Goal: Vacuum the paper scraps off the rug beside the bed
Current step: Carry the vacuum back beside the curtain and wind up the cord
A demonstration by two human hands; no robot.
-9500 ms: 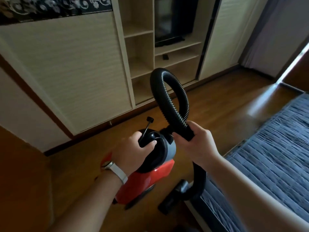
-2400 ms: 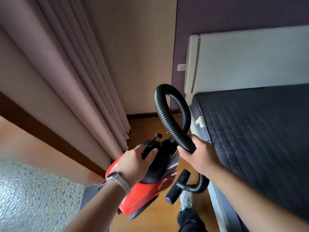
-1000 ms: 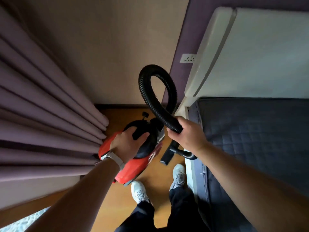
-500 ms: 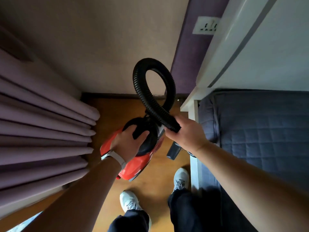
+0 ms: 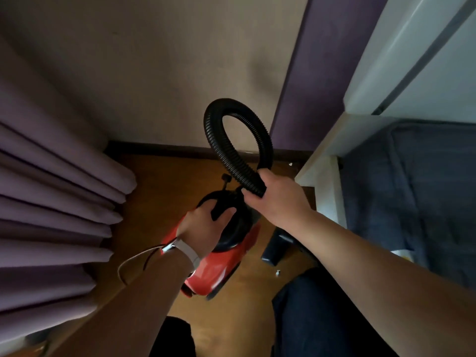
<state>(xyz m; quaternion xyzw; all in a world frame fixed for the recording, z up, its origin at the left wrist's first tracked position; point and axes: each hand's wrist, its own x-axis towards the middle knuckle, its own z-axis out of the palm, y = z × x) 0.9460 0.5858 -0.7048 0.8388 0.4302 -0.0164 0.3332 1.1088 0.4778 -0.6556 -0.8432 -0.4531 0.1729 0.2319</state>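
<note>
A red and black canister vacuum [image 5: 221, 264] hangs low over the wooden floor [image 5: 164, 191]. My left hand [image 5: 203, 228] grips its black top handle. My right hand [image 5: 275, 199] holds the ribbed black hose [image 5: 226, 148], which loops up and back down. The dark nozzle [image 5: 275, 247] hangs below my right forearm, near the floor. A small white scrap [image 5: 277, 273] lies on the floor by the nozzle, and another scrap [image 5: 290, 164] sits near the baseboard. No rug is in view.
Purple curtains [image 5: 51, 202] fill the left side. The bed [image 5: 422, 202] with a dark quilted cover and white headboard [image 5: 412, 60] stands at right. The wall closes the narrow gap ahead. My dark trouser legs [image 5: 309, 318] are at the bottom.
I have walked from the wardrobe side into the gap between curtains and bed. Over the last second the vacuum has come lower toward the floor, and the view has tilted down.
</note>
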